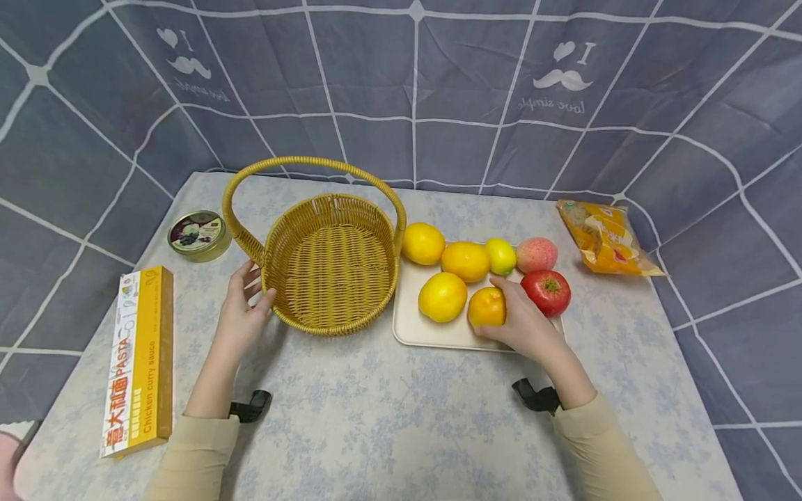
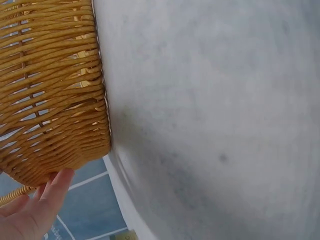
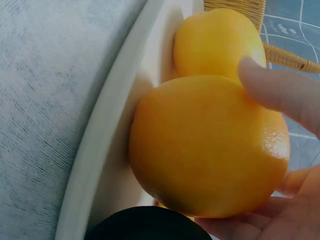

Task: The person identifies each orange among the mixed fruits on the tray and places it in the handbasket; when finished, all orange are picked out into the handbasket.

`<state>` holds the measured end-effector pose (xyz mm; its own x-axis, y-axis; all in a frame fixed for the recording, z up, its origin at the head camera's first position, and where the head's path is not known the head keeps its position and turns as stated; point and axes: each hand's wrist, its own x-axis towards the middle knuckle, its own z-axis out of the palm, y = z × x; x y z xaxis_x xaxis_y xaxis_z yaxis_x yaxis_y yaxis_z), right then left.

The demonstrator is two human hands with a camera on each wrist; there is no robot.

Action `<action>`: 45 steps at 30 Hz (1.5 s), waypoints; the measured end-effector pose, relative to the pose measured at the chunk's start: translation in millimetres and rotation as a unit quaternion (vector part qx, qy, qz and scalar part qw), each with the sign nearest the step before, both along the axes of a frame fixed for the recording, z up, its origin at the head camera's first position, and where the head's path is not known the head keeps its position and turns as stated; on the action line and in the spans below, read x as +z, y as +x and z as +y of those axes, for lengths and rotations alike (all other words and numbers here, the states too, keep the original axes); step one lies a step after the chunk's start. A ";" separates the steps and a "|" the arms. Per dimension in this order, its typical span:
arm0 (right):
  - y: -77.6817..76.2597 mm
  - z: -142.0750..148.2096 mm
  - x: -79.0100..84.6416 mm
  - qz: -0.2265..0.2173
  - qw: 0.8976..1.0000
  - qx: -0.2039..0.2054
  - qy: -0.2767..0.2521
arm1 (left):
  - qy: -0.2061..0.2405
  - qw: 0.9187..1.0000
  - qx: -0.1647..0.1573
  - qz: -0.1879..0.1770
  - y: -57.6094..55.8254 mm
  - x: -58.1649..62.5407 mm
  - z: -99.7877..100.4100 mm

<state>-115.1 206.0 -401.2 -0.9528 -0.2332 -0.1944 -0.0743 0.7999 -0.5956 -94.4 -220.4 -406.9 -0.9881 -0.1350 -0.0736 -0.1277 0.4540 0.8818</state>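
We read "意大利面", "PASTA" and "Chicken curry sauce" on the box; on the backdrop, we read mirrored "love simple".

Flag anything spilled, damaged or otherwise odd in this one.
Nothing looks spilled or damaged. One oddity: the lettering on the backdrop reads backwards, while the pasta box print reads normally, so the cloth may be hung reverse side out.
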 end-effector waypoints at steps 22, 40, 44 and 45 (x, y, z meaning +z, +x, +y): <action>6.2 -5.6 5.3 0.050 0.998 -0.015 0.028 | -0.006 1.000 0.005 -0.021 -2.3 3.0 3.3; -3.3 -60.4 44.2 0.111 0.989 0.020 -0.097 | -0.007 1.000 -0.008 -0.015 6.0 0.1 1.1; -13.1 -92.5 41.4 0.092 0.985 0.044 -0.141 | -0.007 1.000 0.004 -0.016 5.6 -4.7 1.6; -15.2 -100.4 39.9 0.089 0.984 0.050 -0.145 | -0.008 1.000 0.010 -0.018 5.4 -5.5 2.1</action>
<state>-130.2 105.6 -361.3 -0.9349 -0.3493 0.0630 -0.2690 0.5814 -0.7679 -89.0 -218.2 -412.5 -0.9821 -0.1558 -0.1062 -0.1678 0.4653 0.8691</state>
